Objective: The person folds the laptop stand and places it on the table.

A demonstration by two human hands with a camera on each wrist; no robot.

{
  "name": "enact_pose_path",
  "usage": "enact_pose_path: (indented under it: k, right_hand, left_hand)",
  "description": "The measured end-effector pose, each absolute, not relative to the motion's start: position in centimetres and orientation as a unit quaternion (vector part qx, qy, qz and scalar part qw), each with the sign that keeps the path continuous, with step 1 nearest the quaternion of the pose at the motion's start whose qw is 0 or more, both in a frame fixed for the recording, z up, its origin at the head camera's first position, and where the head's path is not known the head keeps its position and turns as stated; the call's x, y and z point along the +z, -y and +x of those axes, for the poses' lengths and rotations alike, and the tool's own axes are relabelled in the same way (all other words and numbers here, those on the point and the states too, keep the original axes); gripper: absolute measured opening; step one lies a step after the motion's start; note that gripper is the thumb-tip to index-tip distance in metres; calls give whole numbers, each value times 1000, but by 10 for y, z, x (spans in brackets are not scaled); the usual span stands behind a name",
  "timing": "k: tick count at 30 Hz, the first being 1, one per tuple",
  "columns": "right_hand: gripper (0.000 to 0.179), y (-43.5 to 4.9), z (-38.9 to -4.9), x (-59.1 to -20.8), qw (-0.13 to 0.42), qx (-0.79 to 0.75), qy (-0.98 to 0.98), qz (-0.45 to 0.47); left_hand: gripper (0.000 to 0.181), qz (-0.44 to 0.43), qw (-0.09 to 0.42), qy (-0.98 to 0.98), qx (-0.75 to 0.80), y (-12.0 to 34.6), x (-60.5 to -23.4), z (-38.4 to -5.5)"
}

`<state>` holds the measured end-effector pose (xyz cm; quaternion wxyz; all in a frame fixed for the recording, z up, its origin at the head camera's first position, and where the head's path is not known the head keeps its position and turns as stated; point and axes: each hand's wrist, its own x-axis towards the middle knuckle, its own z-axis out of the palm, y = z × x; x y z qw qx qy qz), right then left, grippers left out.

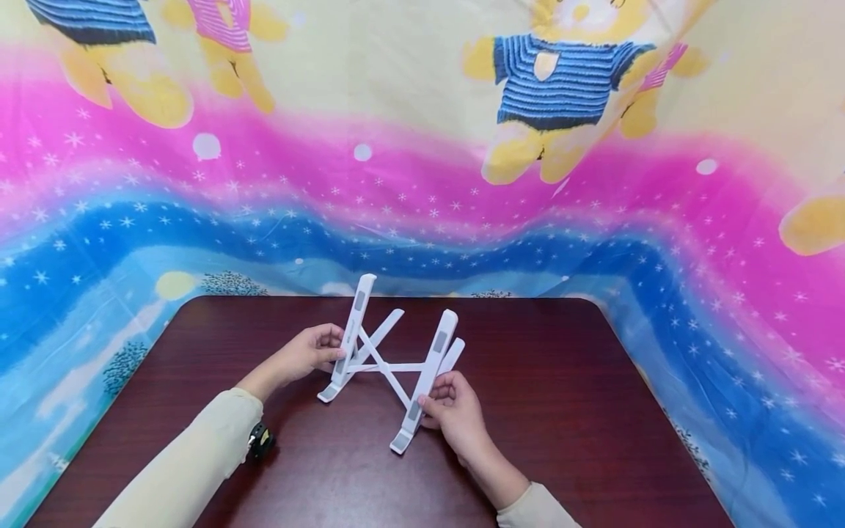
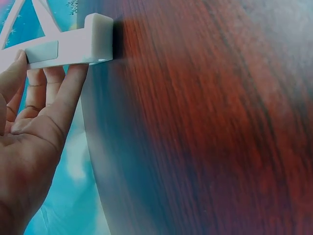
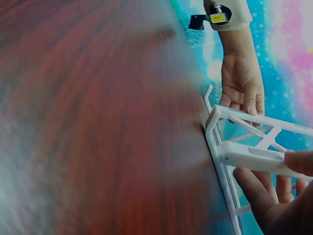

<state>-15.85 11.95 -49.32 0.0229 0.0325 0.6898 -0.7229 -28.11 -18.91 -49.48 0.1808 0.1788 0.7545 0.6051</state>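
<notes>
A white folding laptop stand (image 1: 432, 363) stands spread on the table, its two sloping arms joined by crossed bars. Grey pads line the arms, and small lips turn up at their lower ends. My left hand (image 1: 304, 359) pinches the left arm; in the left wrist view the thumb lies on the pad side of the stand (image 2: 73, 44), fingers beneath. On the other side, my right hand (image 1: 458, 418) grips the right arm near its lower end. The right wrist view shows both hands on the stand (image 3: 249, 159), its base rails along the table surface.
Dark red-brown wood grain covers the table (image 1: 548, 455), which has rounded far corners. A printed cloth (image 1: 422, 183) with bears and snowflakes hangs behind and around it. One small black device (image 1: 260, 440) is strapped at the left sleeve.
</notes>
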Motion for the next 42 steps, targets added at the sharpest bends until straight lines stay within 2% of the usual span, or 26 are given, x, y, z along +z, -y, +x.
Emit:
enact_pose_path:
  k: [6, 22, 42]
  right_hand:
    - [38, -125, -163, -495, 45, -723, -689, 22]
    - [35, -143, -173, -495, 60, -731, -680, 11]
    - [28, -160, -189, -494, 52, -699, -713, -4]
  left_hand:
    - [25, 178, 181, -759, 600, 187, -494, -279]
    - [23, 161, 165, -757, 612, 181, -497, -264]
    - [20, 120, 129, -750, 638, 163, -500, -237]
